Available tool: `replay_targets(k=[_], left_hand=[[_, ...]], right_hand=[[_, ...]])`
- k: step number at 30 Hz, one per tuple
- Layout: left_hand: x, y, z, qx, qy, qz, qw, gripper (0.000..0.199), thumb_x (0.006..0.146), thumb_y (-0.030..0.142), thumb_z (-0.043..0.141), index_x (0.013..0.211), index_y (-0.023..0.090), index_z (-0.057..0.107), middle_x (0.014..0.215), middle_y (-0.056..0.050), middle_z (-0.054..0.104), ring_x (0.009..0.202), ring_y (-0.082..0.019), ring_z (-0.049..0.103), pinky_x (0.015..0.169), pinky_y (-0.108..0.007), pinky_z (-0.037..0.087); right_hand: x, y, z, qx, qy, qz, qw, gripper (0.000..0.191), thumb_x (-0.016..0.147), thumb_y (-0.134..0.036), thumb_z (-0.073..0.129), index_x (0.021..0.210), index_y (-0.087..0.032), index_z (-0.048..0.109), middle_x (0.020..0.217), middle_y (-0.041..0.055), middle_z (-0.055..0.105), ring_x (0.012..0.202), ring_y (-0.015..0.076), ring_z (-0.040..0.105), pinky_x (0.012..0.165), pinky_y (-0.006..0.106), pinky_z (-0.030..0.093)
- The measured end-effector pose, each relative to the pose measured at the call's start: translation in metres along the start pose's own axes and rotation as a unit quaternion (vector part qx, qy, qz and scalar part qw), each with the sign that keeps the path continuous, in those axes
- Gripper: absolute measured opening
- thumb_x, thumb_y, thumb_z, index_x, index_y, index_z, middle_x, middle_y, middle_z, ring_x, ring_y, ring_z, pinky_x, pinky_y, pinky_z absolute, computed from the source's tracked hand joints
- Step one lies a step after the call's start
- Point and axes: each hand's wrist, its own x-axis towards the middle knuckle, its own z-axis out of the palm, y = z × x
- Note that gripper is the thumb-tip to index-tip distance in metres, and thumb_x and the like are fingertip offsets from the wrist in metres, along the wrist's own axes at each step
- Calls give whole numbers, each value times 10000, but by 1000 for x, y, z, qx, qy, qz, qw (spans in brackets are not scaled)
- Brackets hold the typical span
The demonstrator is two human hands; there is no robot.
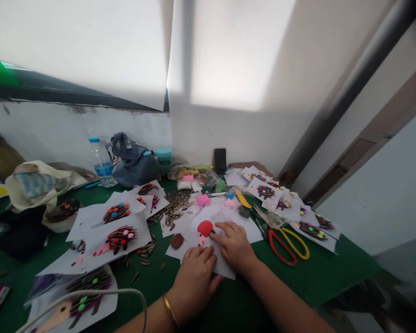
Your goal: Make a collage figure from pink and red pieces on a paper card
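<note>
A small clay hedgehog figure with a red body (205,228) and a pink face (201,241) lies on a sheet of white paper (190,231). My left hand (197,270) rests flat on the paper's near edge, fingers stretched just below the pink face. My right hand (235,244) is on the figure's right side, fingers extended and apart, the fingertips touching its edge by a small dark bit. Whether they press that bit is hard to make out. Left of the figure sits a lump of brown clay (176,241); pink clay (203,200) lies behind.
Scissors with red and yellow handles (282,247) and a yellow cutter (242,199) lie at right. Striped sunflower seeds (175,206) are heaped behind. Paper hedgehog pictures (121,237) are stacked on both sides. A bottle (102,162), bag (133,162) and phone (220,161) stand by the wall.
</note>
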Motion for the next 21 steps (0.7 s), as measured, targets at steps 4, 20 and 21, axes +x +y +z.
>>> replay_targets(k=[4,20,21], left_hand=[[0,1,-1,1,0,-2,1000,411,814,383,657,1190,220,634,1333,-80,599,1184,-296,515,1040,-483,369],[-1,2,-2,-5,3,-2,1000,394,826,384,637,1186,222,635,1306,-82,610,1177,-297,515,1034,-477,374],[-1,2,-2,-7,2,-3,1000,396,825,383,638,1186,222,636,1307,-83,610,1178,-299,515,1036,-479,373]], right_hand=[[1,-2,1,-1,-3,-7,1000,411,788,-155,614,1131,-372,680,1380,-5,537,1239,258,417,999,427,278],[5,-4,3,-12,-37,10,999,527,795,-139,559,1259,-385,601,1440,-2,481,1294,258,380,1019,431,282],[5,-4,3,-12,-40,11,999,510,804,-147,557,1251,-387,606,1444,-2,478,1297,260,378,1017,436,283]])
